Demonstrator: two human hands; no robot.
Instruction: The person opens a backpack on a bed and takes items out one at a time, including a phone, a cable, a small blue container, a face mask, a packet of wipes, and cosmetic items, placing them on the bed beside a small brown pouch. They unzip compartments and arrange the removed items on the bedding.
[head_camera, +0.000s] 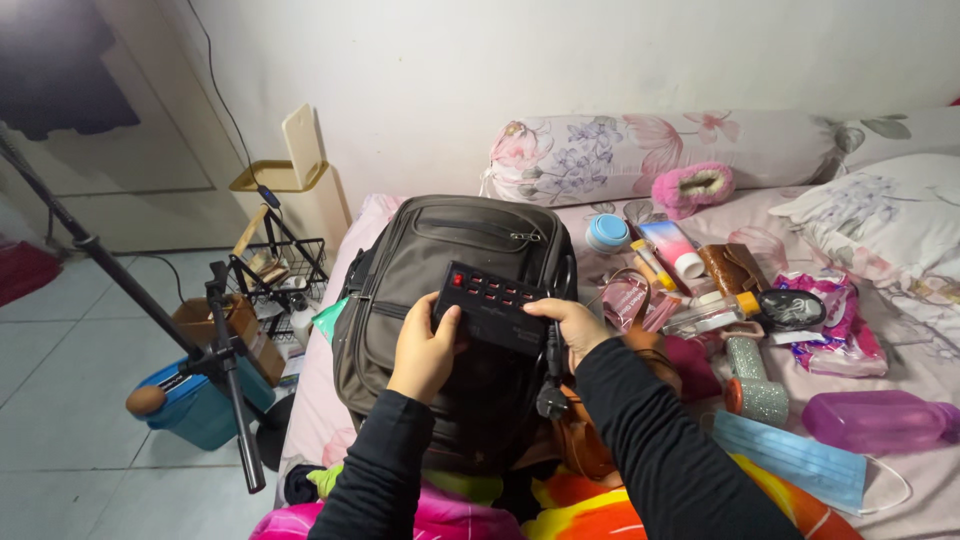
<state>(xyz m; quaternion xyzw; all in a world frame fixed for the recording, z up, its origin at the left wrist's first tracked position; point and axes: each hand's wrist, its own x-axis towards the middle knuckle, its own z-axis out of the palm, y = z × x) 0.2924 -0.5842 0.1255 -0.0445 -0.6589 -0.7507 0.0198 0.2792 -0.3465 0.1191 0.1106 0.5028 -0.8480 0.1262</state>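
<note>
The bed runs to its left edge just beside your backpack, and past that edge the tiled floor lies open apart from a tripod and a blue box. To your right the sheet is crowded, so free room there is scant. The grey-brown backpack stands upright before you, against your lap. On its front you hold a black power strip, a flat block with rows of red switches, its dark cord and plug hanging down. Your left hand grips its lower left corner; your right hand clasps its right end. Near your right forearm lie a purple bottle, a blue face mask, a glittery tumbler and small tubes and pouches.
</note>
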